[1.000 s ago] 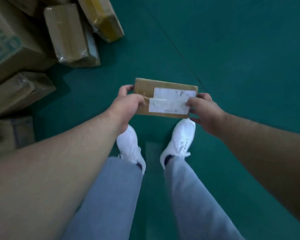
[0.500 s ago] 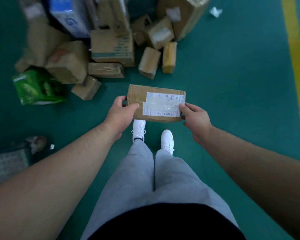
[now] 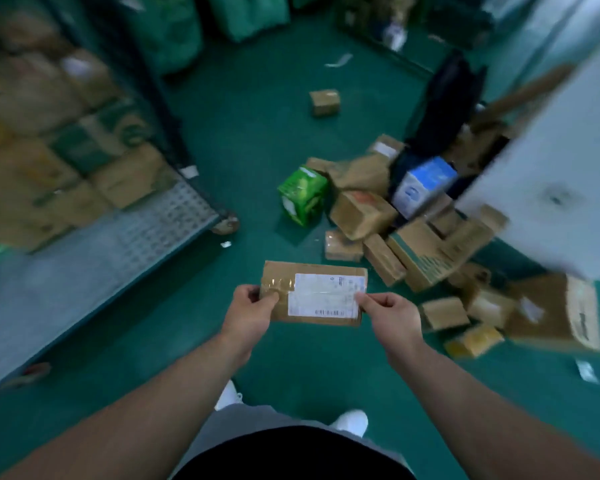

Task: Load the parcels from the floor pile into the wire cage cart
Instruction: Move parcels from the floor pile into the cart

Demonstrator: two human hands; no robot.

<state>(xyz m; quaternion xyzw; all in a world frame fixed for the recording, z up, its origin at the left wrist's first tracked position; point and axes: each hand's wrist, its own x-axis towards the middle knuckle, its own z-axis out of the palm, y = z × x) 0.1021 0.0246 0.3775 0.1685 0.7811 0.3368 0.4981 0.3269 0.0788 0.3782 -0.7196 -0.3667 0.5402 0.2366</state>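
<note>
The wire cage cart (image 3: 146, 223) takes up your whole left side. It already carries a tall stack of brown and green-printed boxes, blurred here, while the stretch of its mesh deck nearest you looks bare. I'd judge a fair share of the loading done, with room left.

Well to the right of the cart, the floor pile (image 3: 413, 244) is far from cleared. Many cartons lie tumbled there, with a green box (image 3: 302, 197) on the pile's cart-facing edge and a blue-and-white box (image 3: 425, 185) further from the cart. One small carton (image 3: 324, 102) sits alone on the floor, out past the cart's far corner.

Between the cart and the pile, up off the floor in front of you, is the flat brown parcel (image 3: 314, 271) you are carrying, with its white label (image 3: 326, 299) facing up. Your left hand (image 3: 248, 311) holds the cart-side end with the thumb on top, and your right hand (image 3: 390, 311) pinches the other end at the label's edge. Each grip is narrow and closed on the parcel.

This parcel is not yet in the cart, and many trips look to remain after it.
</note>
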